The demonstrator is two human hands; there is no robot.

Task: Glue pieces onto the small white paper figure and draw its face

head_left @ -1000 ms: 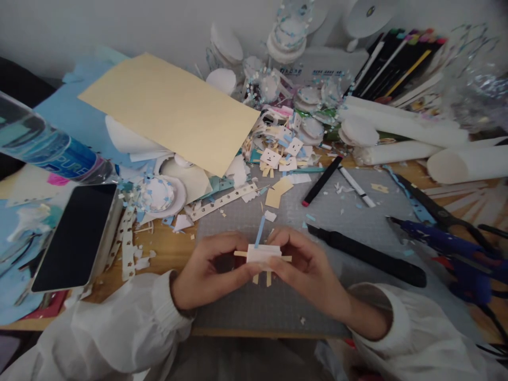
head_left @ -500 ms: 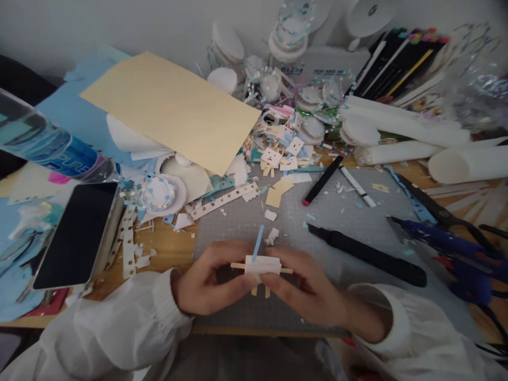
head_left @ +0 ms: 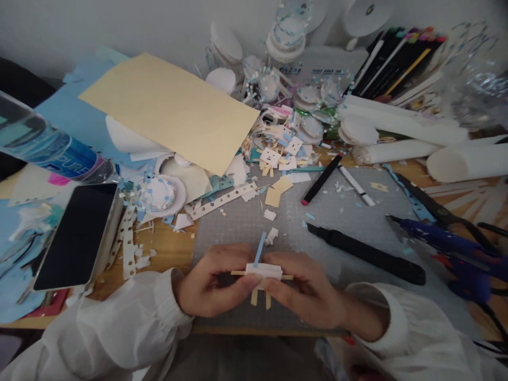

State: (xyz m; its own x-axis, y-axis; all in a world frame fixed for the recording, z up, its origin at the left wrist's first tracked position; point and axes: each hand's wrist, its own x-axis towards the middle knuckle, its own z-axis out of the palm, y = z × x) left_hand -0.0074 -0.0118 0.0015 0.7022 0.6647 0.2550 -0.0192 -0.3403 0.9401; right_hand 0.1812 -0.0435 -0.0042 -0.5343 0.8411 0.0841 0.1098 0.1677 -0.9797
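Observation:
A small white paper figure (head_left: 264, 271) with thin tan strips sticking out sideways and below, and a blue strip rising from its top, is pinched between both hands. My left hand (head_left: 212, 280) grips its left end with thumb and fingers closed. My right hand (head_left: 304, 288) grips its right end the same way. Both hands hover just above the near edge of the grey cutting mat (head_left: 349, 222). White sleeves cover both wrists.
A black knife-like tool (head_left: 365, 254), two markers (head_left: 321, 180), a blue glue gun (head_left: 448, 243) and scissors (head_left: 436, 209) lie on the mat's right. A phone (head_left: 75, 235) and water bottle (head_left: 51, 151) sit left. Tan card (head_left: 170, 108), paper scraps and white rolls (head_left: 400, 124) crowd the back.
Both hands have drawn the paper figure nearer to me, toward the mat's near edge. The grip is unchanged.

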